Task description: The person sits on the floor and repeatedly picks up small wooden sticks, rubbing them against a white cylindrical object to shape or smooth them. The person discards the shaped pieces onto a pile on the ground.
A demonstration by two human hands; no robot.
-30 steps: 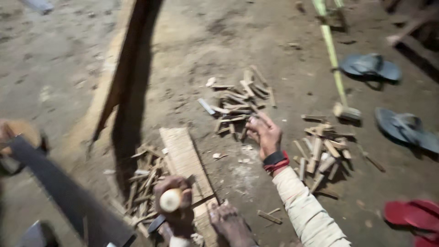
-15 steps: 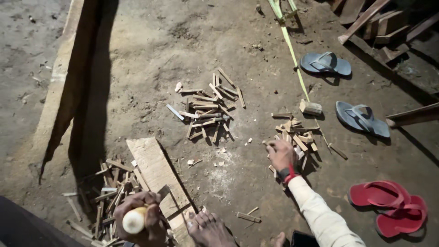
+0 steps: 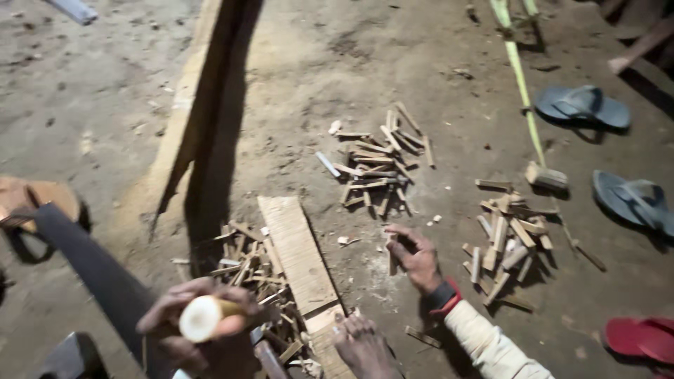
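Down low, the left hand (image 3: 203, 330) is wrapped around a pale round handle (image 3: 201, 317), its cut end facing the camera; the fingers (image 3: 168, 309) are closed tight on it. What the handle carries at its far end is blurred and cannot be told. The right hand (image 3: 415, 254) reaches out over the dirt floor (image 3: 295, 77), its fingers (image 3: 393, 242) curled around a short stick (image 3: 391, 261) that stands nearly upright on the ground. A red band (image 3: 449, 303) sits at that wrist above a pale sleeve (image 3: 491, 347).

Between the hands a flat plank (image 3: 298, 253) lies on the floor, and a bare foot (image 3: 361, 345) rests at its near end. Just left of the plank is a heap of split sticks (image 3: 242, 263). A second heap (image 3: 379, 165) lies beyond the right hand, and a third (image 3: 509, 242) to its right, near it but apart. A green pole (image 3: 519, 77) runs down to a small block (image 3: 547, 175). Two grey sandals (image 3: 583, 107) lie at the right, and a red one (image 3: 642, 338) at the lower corner. A long beam (image 3: 189, 119) crosses the floor at the left.
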